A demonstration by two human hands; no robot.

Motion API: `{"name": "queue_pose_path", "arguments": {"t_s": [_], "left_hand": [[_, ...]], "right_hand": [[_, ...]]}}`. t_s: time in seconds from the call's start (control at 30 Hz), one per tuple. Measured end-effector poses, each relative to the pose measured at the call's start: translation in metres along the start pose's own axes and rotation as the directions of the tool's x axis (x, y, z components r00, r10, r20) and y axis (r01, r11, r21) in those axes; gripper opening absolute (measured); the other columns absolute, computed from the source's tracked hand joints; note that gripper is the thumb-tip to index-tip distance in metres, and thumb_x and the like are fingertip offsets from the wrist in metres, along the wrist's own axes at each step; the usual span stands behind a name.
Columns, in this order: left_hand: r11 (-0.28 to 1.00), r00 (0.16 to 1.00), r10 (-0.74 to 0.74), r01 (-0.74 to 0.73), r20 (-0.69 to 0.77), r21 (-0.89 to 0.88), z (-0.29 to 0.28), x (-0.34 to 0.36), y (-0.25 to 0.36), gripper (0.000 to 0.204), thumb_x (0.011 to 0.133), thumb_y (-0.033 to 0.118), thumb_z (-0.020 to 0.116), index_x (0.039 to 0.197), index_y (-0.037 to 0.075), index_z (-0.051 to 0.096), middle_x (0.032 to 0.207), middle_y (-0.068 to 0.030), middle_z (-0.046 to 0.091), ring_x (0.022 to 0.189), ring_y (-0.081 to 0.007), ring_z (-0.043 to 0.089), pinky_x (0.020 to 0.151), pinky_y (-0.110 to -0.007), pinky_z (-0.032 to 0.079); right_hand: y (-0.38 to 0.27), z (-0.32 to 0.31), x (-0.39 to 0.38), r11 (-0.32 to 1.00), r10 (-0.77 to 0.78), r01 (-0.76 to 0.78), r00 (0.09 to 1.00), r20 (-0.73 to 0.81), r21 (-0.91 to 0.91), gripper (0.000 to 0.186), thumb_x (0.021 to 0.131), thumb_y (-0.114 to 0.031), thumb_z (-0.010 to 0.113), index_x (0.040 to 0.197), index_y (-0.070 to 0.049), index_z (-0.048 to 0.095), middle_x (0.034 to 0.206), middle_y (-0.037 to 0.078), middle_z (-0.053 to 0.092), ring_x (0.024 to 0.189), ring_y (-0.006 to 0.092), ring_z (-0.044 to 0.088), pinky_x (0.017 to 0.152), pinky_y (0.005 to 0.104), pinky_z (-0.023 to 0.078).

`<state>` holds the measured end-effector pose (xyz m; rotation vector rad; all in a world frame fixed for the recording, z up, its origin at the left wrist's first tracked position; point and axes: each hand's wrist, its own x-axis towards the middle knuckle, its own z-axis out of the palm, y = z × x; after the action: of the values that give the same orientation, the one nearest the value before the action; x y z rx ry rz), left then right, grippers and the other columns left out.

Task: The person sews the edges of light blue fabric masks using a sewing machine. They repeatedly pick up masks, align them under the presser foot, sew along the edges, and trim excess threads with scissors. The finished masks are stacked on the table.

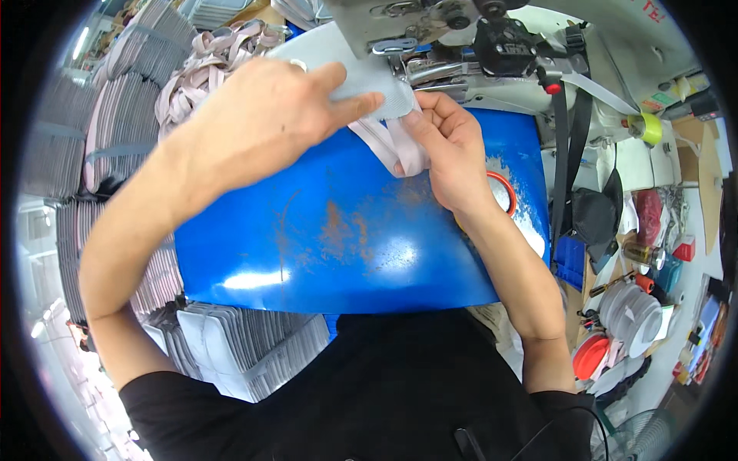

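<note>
A light grey fabric panel (342, 58) with a rounded corner lies under the sewing machine's presser foot (398, 67). My left hand (288, 107) rests on top of it, fingers apart and stretched toward the foot. At the panel's near right corner, my right hand (453, 150) is closed on a pale pink strap (388, 146), thumb against the panel edge. The strap hangs in a loop below the panel, over the blue table (254, 238). Part of the panel is hidden behind my left hand and the machine head (430, 27).
A heap of pink strap (204, 73) lies at the far left. Stacks of grey panels (127, 115) stand on the left, with another tied stack (246, 346) below the table's near edge. A red ring (503, 192) sits beside my right wrist. Tools and spools (630, 311) crowd the right.
</note>
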<state>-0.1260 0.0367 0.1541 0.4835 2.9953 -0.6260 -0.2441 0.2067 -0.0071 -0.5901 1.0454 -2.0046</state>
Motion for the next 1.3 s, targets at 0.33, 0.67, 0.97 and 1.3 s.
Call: {"name": "queue_pose_path", "arguments": {"t_s": [0.33,0.67,0.97,1.3], "left_hand": [[0.999,1.000,-0.002,0.003,-0.020,0.034,0.000,0.015,0.013,0.047,0.083,0.006,0.067,0.130,0.005,0.071,0.093,-0.0141,0.067,0.070,-0.0294,0.072,0.063,-0.038,0.058],[0.762,0.820,-0.571,0.519,-0.025,-0.387,0.022,0.060,0.090,0.031,0.085,0.010,0.066,0.112,-0.004,0.066,0.090,-0.0205,0.069,0.075,-0.0350,0.073,0.067,-0.043,0.057],[0.817,0.849,-0.471,0.318,-0.239,-0.481,0.054,-0.043,0.187,0.079,0.073,0.018,0.082,0.148,0.017,0.059,0.102,-0.0105,0.058,0.093,-0.0300,0.062,0.075,-0.043,0.053],[0.961,0.975,-0.218,0.205,-0.050,-0.187,-0.008,-0.051,0.138,0.070,0.082,0.016,0.070,0.151,0.027,0.058,0.083,-0.0038,0.045,0.064,-0.0177,0.056,0.051,-0.032,0.052]], "right_hand": [[0.011,-0.001,0.004,0.999,-0.035,0.034,0.999,-0.020,-0.012,0.026,0.103,-0.012,0.065,0.123,0.004,0.061,0.098,0.008,0.073,0.076,0.0095,0.068,0.054,0.0284,0.060],[0.016,-0.001,0.000,0.986,-0.108,0.099,0.992,-0.058,-0.133,0.025,0.104,-0.006,0.062,0.126,0.005,0.061,0.089,0.005,0.072,0.073,0.0042,0.062,0.062,0.0200,0.047],[0.015,-0.004,-0.039,1.000,0.014,-0.014,0.999,-0.031,-0.003,0.030,0.107,-0.009,0.058,0.134,0.004,0.060,0.108,0.008,0.075,0.091,0.0074,0.069,0.080,0.0238,0.055],[0.000,0.003,-0.076,0.992,0.038,-0.040,0.999,0.018,0.122,0.035,0.108,-0.009,0.056,0.140,0.006,0.056,0.118,0.011,0.074,0.104,0.0122,0.071,0.092,0.0266,0.055]]}}
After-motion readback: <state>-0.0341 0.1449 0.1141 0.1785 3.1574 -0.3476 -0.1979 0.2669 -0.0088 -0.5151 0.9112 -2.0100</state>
